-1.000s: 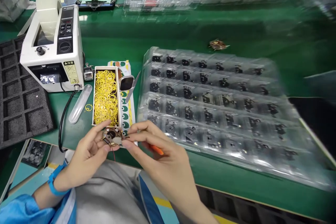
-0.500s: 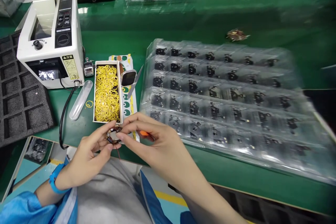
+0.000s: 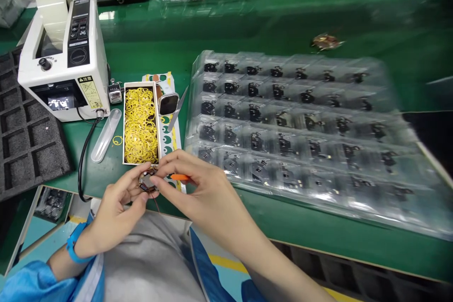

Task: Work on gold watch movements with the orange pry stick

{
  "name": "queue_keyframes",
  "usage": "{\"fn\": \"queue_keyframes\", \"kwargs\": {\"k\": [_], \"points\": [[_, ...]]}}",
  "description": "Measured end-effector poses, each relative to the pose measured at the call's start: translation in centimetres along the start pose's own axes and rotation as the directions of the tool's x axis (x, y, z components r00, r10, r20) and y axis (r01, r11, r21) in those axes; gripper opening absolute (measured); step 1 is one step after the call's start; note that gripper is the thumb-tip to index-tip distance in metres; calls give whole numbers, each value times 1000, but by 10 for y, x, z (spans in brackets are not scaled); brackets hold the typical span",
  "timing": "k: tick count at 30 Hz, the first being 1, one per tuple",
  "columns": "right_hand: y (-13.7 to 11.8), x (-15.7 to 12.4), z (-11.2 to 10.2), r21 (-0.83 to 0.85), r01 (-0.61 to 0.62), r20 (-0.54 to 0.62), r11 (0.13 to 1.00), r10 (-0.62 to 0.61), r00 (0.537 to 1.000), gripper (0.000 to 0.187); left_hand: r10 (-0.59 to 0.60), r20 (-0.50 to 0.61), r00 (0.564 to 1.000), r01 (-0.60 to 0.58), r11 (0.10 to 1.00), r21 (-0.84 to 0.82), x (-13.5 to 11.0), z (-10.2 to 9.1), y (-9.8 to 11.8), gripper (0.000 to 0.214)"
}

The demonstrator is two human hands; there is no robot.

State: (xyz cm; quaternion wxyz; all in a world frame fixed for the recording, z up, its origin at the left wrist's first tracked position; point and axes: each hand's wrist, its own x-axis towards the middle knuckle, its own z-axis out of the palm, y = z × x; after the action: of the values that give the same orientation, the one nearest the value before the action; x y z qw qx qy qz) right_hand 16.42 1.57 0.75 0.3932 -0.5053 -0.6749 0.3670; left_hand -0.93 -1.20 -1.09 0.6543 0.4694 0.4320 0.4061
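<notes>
at our green bench edge, one item in hand: a small round part (image 3: 148,181), brown and gold, with a thin dark wire trailing down, held over the bench just off the near end of the box of rings. our left hand (image 3: 113,207) has its fingers (image 3: 132,184) curled in, thumb and fingertips closed on the part's left side. our right hand (image 3: 201,198) comes in from the other side, thumb and forefinger pinching it, so the part is mostly hidden between the two. an orange handle (image 3: 180,177) shows just past the right fingers; we cannot tell if they hold it. on our left wrist, a blue band (image 3: 72,240); below it, a blue sleeve (image 3: 31,283).

beside the hands: white box (image 3: 123,122) packed with yellow rings (image 3: 140,125); one loose ring (image 3: 118,140); clear tube (image 3: 105,136); green-dot sticker sheet (image 3: 167,139); blade (image 3: 177,115). behind: white tape dispenser (image 3: 63,56), its yellow label (image 3: 90,92) reading 注意, other print too small to read; tally counter (image 3: 115,92). to the right: clear blister tray (image 3: 195,80) of black parts. to the left: black foam tray (image 3: 28,137).
</notes>
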Motion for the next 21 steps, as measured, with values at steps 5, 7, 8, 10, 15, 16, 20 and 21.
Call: {"fn": "queue_keyframes", "kwargs": {"k": [5, 7, 8, 10, 15, 16, 20, 21], "points": [[0, -4, 8, -113, 41, -28, 993, -45, 999, 16, 4, -115, 993, -7, 1000, -24, 5, 8, 2, 33], [1, -7, 14, -172, 90, -66, 981, -102, 993, 14, 15, -189, 982, -21, 999, -29, 7, 12, 2, 27], [2, -9, 17, -210, 115, -98, 971, -138, 986, 12, 23, -224, 974, -32, 999, -35, 9, 13, 1, 24], [4, -13, 21, -283, 144, -154, 948, -193, 969, 6, 32, -270, 962, -46, 998, -48, 10, 15, 1, 21], [4, -18, 23, -239, 138, -84, 961, -162, 983, 8, 6, -248, 969, -22, 998, -63, 6, 13, 1, 24], [3, -18, 22, -208, 131, -70, 969, -148, 986, 12, 1, -238, 971, -14, 999, -51, 5, 12, 2, 22], [-2, -15, 18, -213, 155, -47, 965, -168, 985, 18, 38, -151, 988, -19, 992, 124, 6, 4, 6, 8], [-4, -15, 18, -254, 193, -45, 948, -211, 976, 18, 79, -127, 989, -52, 978, 203, 7, 2, 7, 7]]}}
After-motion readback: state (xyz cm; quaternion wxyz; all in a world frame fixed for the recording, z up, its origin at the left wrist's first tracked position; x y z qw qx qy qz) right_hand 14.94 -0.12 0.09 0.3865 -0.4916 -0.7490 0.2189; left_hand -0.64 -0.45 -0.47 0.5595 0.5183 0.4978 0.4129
